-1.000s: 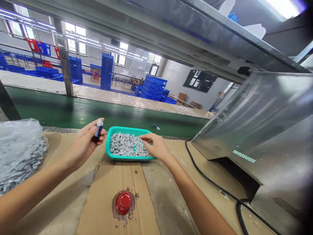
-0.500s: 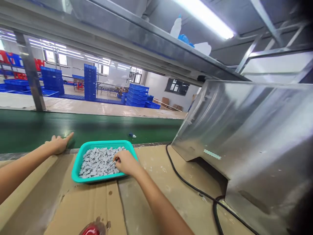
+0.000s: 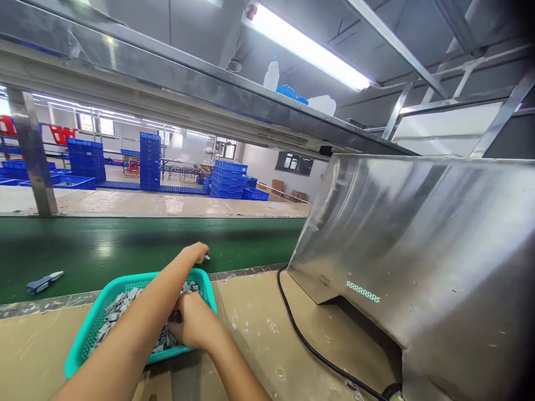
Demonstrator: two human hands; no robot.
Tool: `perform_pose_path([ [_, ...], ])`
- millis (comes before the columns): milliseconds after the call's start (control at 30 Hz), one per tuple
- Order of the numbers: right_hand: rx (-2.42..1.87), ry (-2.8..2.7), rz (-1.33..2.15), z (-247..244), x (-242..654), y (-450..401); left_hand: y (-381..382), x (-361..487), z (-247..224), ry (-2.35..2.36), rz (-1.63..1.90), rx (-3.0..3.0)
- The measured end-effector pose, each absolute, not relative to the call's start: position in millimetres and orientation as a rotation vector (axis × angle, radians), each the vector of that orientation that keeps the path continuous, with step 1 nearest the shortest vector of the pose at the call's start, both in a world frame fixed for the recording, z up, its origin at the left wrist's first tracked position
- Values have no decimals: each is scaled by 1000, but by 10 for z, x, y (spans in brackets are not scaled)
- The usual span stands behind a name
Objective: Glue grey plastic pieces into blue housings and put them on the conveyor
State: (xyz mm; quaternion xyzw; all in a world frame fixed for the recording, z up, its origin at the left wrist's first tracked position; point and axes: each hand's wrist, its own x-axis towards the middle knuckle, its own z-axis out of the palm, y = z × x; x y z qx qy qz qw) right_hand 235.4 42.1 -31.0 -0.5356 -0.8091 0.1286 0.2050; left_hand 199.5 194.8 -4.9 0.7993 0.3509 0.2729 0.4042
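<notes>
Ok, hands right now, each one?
Left hand: curled over the green conveyor belt, holding unclear.
Right hand: among gray parts in the teal basket, holding unclear.

Teal perforated basket (image 3: 98, 314), grey pieces (image 3: 113, 315) inside; green conveyor belt (image 3: 125, 250); blue crates (image 3: 150, 161) stacked beyond; black cable (image 3: 301, 334).

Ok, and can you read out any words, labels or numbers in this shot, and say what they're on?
None can be read.
White bottle: no legible label.
Blue crates: too small to tell.
Dark wall board: too blurred to read.
</notes>
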Motion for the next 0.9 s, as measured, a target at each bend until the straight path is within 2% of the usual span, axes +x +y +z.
perform_pose_path([
  [133, -1497, -2170, 383, -300, 2323, 433, 2006, 1729, 0, 1046, 621, 2083],
  [267, -1452, -2065, 431, -274, 2311, 472, 1886, 1248, 81, 1158, 724, 2092],
  [500, -1389, -1974, 486, -217, 2316, 521, 773, 375, 26, 1079, 955, 1885],
  [667, -1276, -2055, 528, 22, 1952, 159, 36, 77, -80, 885, 889, 1396],
  [800, -995, -2330, 258, 234, 1608, -287, -216, -4, -86, 723, 895, 1169],
  [900, -913, -2341, 160, 291, 1498, -468, -268, -28, -64, 668, 898, 1129],
])
